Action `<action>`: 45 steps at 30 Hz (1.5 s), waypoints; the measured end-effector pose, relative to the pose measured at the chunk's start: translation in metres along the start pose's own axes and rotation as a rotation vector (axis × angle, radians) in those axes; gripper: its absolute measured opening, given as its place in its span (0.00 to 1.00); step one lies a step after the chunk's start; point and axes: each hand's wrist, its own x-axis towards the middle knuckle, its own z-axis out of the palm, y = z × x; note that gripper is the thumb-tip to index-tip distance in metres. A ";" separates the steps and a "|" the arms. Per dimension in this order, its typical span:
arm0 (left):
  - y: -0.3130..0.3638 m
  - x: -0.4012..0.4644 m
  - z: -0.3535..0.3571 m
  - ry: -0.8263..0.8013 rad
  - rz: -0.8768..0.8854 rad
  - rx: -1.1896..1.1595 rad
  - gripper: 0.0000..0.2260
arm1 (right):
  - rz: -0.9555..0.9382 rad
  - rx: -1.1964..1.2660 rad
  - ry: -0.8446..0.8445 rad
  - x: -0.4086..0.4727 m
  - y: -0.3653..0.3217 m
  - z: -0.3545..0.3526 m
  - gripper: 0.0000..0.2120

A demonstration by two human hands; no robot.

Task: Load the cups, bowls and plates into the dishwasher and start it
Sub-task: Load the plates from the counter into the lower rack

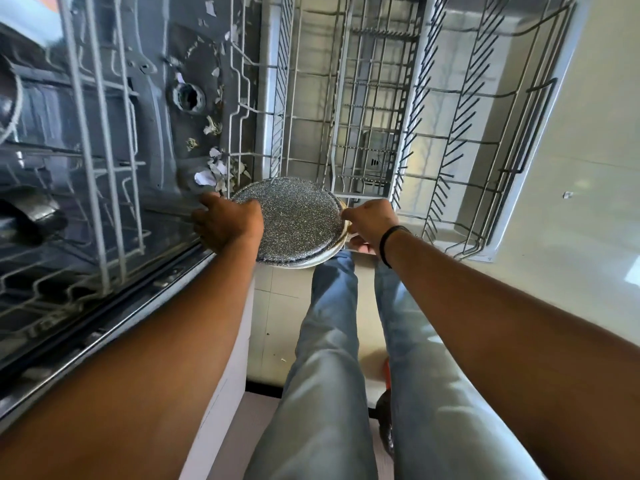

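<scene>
A stack of plates hangs over the near edge of the pulled-out lower rack (pixel 450 140). The top one is a grey speckled plate (pixel 298 216); a white plate (pixel 322 257) shows beneath it. My left hand (pixel 227 221) grips the stack's left rim. My right hand (pixel 370 220) pinches the right rim, fingers curled round the edge. The lower rack holds no dishes in view. The upper rack (pixel 93 133) stretches across the left, with the dishwasher tub behind it.
Scraps of paper-like debris (pixel 214 168) lie on the tub floor around the drain (pixel 188 97). A dark round dish (pixel 10 98) shows at the far left. My legs in jeans stand on pale floor tiles (pixel 588 168); the open door lies under the lower rack.
</scene>
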 end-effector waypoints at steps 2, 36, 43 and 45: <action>-0.002 -0.016 -0.012 0.023 0.115 -0.013 0.29 | -0.009 0.000 -0.003 -0.011 -0.003 -0.004 0.06; -0.067 -0.272 -0.297 -0.364 0.136 -1.058 0.03 | -0.608 -0.492 -0.256 -0.400 -0.101 -0.091 0.08; -0.125 -0.295 -0.353 -0.097 0.045 -1.298 0.05 | -0.808 -0.587 -0.448 -0.469 -0.118 -0.007 0.07; -0.150 -0.303 -0.370 -0.008 0.038 -1.350 0.04 | -0.856 -0.614 -0.506 -0.492 -0.114 0.022 0.06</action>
